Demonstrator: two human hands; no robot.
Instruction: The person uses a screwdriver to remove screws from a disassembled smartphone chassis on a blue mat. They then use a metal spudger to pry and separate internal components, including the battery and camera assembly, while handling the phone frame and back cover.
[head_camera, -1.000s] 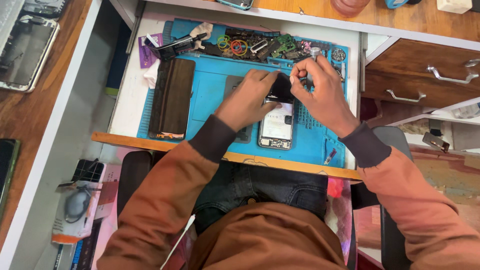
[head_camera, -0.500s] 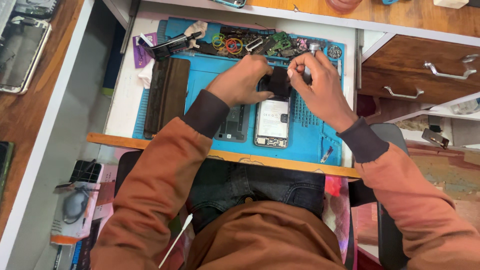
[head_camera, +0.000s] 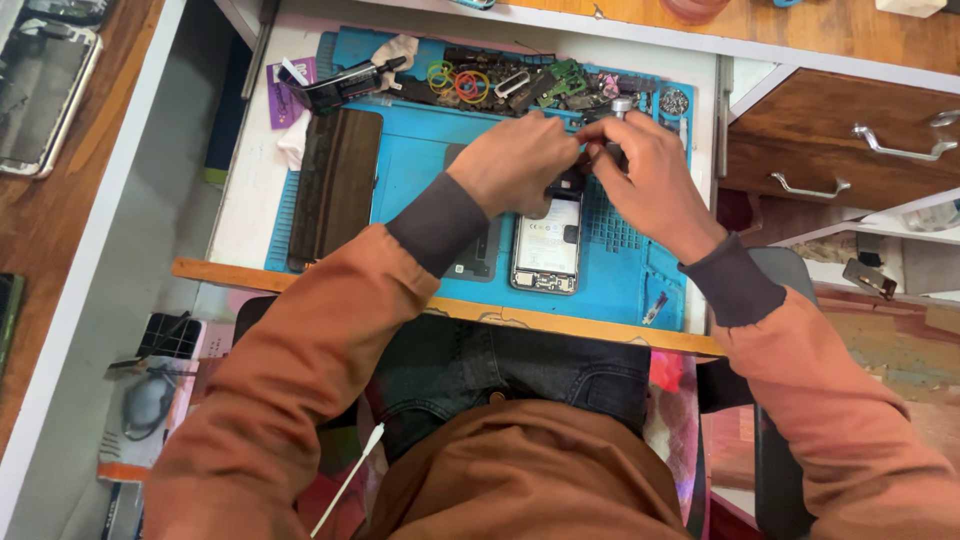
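Both hands meet mid-frame over opened phone (head_camera: 547, 245): left hand (head_camera: 520, 165) steadies its top, right hand (head_camera: 640, 175) pinches screwdriver (head_camera: 619, 112) upright.

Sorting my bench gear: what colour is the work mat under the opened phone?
Blue, seen in the head view: the mat under the opened phone.

hands: 2, left hand (head_camera: 520, 160) and right hand (head_camera: 645, 180), meeting far on the mat
opened phones: 1 (head_camera: 548, 245), centre of the mat
blue work mats: 1 (head_camera: 420, 165)
dark flat cases: 1 (head_camera: 335, 185), left on the mat
drawer handles: 2, (head_camera: 900, 145) and (head_camera: 810, 188), right
rubber bands: several, too tangled to count (head_camera: 458, 80), far
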